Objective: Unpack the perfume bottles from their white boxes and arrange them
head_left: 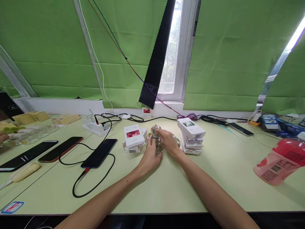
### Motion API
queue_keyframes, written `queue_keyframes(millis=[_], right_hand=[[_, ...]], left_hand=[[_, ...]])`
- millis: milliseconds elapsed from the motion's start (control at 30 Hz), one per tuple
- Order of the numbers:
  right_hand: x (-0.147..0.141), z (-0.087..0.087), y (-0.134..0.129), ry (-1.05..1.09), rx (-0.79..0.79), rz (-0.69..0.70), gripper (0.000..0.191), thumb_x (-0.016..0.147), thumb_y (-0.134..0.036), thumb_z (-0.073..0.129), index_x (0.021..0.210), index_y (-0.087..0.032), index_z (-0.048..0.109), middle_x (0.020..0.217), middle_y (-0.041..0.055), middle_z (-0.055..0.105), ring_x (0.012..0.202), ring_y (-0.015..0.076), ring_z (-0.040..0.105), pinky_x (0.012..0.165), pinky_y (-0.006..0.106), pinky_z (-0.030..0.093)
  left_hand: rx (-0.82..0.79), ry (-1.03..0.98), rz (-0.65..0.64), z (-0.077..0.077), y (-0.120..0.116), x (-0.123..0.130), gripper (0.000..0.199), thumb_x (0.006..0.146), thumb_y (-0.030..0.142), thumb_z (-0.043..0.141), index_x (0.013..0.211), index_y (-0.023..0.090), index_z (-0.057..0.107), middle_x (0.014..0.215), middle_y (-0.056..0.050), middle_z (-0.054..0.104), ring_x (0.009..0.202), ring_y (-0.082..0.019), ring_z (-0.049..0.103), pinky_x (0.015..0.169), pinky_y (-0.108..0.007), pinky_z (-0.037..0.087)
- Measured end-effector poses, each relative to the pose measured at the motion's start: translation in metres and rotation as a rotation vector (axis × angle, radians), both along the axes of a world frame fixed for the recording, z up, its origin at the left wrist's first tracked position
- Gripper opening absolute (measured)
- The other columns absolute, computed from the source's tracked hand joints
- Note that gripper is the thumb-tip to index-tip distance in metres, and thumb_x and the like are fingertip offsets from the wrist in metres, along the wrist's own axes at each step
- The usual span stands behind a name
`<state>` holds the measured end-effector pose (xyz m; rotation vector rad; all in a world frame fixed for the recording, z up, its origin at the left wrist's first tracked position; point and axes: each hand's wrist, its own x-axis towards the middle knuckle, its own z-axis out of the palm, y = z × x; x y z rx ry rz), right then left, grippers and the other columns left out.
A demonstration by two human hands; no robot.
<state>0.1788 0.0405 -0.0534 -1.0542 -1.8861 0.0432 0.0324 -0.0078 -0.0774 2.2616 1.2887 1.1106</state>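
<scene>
Near edge of bench (181, 190): blue-bordered sticker with a red mark (12, 207) close to the near left corner. Past it, toward the left edge, a pale yellow rounded item (25, 172) joined to a white cable. Near right side: pink container with red upper part (277, 162), tilted in view.

Next, left half: three phones lying flat, dark screens up. Leftmost black phone (28, 156), then red-edged phone (60, 149), then phone with a red-tipped plug (99, 153) at its near end, black cable looping toward near edge.

Mid-bench, about central between left and right edges: silvery, crinkled bundle (159, 147), partly hidden by the hands. Left hand (152, 156) closed round its left and near side. Right hand (168, 141) bent over the top, fingertips gripping it. Exact contents of bundle cannot be told.

Just left of the hands, a low stack of white boxes (134, 136), red picture on top box. Just right, a taller, uneven stack (191, 128), white-flower picture uppermost.

Farther: white power strip (94, 127) left of centre; dark cables along the far edge; small card with red picture (147, 112) upright there. Beyond, green blinds (226, 54) and a narrow window strip (170, 54).
</scene>
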Motion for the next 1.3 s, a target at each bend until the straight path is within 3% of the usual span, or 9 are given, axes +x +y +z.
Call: queue_keyframes(millis=[167, 467, 800, 967, 1300], right_hand=[[0.0, -0.001, 0.004, 0.007, 0.047, 0.006, 0.026, 0.102, -0.021, 0.047, 0.106, -0.024, 0.072, 0.092, 0.0061, 0.073, 0.089, 0.0213, 0.066, 0.079, 0.029, 0.049], [-0.001, 0.0, 0.005, -0.009, 0.007, -0.002, 0.024, 0.102, -0.019, 0.051, 0.101, -0.023, 0.074, 0.086, 0.0052, 0.071, 0.086, 0.0213, 0.061, 0.075, 0.029, 0.048], [0.0, 0.006, -0.003, -0.035, -0.007, 0.037, 0.027, 0.103, -0.018, 0.046, 0.097, -0.022, 0.072, 0.089, 0.0059, 0.072, 0.086, 0.022, 0.056, 0.076, 0.031, 0.044], [0.0, 0.007, -0.005, -0.064, -0.038, 0.029, 0.027, 0.103, -0.017, 0.045, 0.1, -0.022, 0.072, 0.092, 0.0069, 0.073, 0.088, 0.0229, 0.054, 0.076, 0.031, 0.043], [-0.002, 0.006, -0.007, -0.076, -0.036, 0.01, 0.028, 0.104, -0.016, 0.044, 0.106, -0.021, 0.071, 0.095, 0.0075, 0.073, 0.092, 0.0243, 0.054, 0.079, 0.034, 0.046]], left_hand=[[-0.015, 0.015, -0.012, 0.0, 0.0, 0.0, 0.041, 0.083, 0.02, 0.06, 0.122, 0.019, 0.051, 0.158, -0.018, 0.027, 0.153, -0.035, 0.026, 0.119, -0.056, 0.036], [-0.047, 0.045, -0.012, 0.004, -0.001, 0.0, 0.039, 0.084, 0.022, 0.058, 0.122, 0.018, 0.048, 0.16, -0.021, 0.022, 0.154, -0.035, 0.023, 0.12, -0.054, 0.034], [-0.004, -0.004, -0.05, 0.003, 0.001, -0.003, 0.025, 0.095, 0.025, 0.051, 0.119, 0.021, 0.048, 0.155, -0.016, 0.034, 0.152, -0.03, 0.029, 0.121, -0.052, 0.034], [0.023, -0.04, -0.038, 0.0, 0.002, -0.003, 0.032, 0.093, 0.022, 0.051, 0.124, 0.023, 0.046, 0.151, -0.014, 0.041, 0.148, -0.029, 0.034, 0.12, -0.052, 0.034], [0.009, -0.071, -0.017, 0.002, -0.001, -0.002, 0.021, 0.091, 0.024, 0.054, 0.11, 0.021, 0.048, 0.125, -0.012, 0.052, 0.126, -0.029, 0.049, 0.104, -0.051, 0.045]])
